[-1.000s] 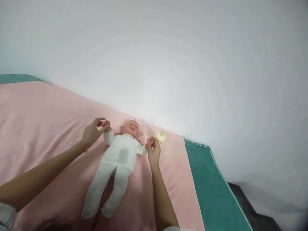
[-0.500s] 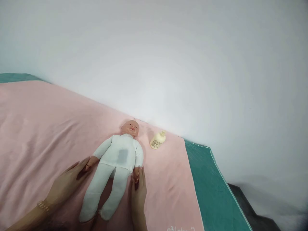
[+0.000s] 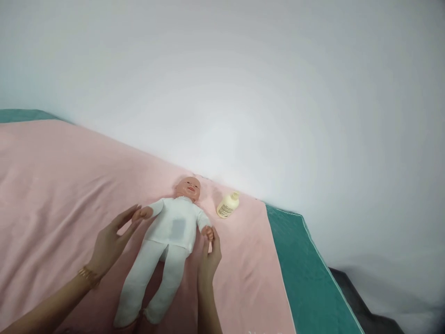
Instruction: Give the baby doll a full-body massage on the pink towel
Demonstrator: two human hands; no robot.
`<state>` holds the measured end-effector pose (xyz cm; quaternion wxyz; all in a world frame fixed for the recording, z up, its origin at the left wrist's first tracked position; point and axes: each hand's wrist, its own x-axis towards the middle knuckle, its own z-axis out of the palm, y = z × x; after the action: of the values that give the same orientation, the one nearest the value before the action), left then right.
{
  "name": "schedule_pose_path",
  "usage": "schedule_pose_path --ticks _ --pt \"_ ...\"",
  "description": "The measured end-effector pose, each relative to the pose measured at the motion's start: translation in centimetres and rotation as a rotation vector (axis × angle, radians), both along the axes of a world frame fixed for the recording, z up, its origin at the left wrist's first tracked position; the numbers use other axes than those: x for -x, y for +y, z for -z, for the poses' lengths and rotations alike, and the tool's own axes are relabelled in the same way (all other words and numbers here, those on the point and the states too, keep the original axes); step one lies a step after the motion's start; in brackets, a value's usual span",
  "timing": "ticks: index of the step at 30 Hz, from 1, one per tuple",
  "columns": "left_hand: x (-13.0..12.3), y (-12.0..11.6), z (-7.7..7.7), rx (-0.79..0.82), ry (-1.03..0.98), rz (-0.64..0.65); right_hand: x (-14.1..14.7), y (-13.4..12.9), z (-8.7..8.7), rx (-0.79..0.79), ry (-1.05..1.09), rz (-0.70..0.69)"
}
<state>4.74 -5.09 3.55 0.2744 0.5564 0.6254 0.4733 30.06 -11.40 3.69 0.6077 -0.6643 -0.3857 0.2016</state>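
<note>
A baby doll (image 3: 174,227) with a white cloth body lies on its back on a pink blanket (image 3: 69,171), its head towards the wall. A grey patch marks its chest. My left hand (image 3: 113,239) pinches the doll's hand on the left between thumb and fingers, and that arm is lifted outwards. On the other side, my right hand (image 3: 211,255) grips the doll's other hand the same way, with the arm bent out from its side. A bracelet circles my left wrist.
A pale yellow bottle (image 3: 228,205) with a printed label stands on the blanket to the right of the doll's head. Green cloth (image 3: 302,260) shows beyond the blanket's right edge. A white wall (image 3: 222,93) rises behind, and something dark (image 3: 361,297) sits at lower right.
Both my hands have moved up and outwards, raising the doll's arms away from its sides. The doll's body and the bottle have stayed in place.
</note>
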Motion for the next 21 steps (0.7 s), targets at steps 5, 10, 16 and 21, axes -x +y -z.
schedule_pose_path --ticks 5,10,16,21 --pt "-2.6 7.6 -2.8 -0.201 -0.21 0.014 -1.9 6.7 -3.2 -0.141 -0.05 -0.049" --pt "-5.3 14.7 -3.4 -0.114 -0.066 0.083 -3.6 14.0 -4.3 -0.054 -0.095 -0.124" --pt "-7.5 18.6 -1.3 0.0 0.098 0.122 -3.3 17.5 -4.2 0.056 -0.117 -0.135" --pt "-7.7 20.5 0.6 0.093 0.206 0.196 -3.1 17.8 -3.4 0.114 -0.127 -0.125"
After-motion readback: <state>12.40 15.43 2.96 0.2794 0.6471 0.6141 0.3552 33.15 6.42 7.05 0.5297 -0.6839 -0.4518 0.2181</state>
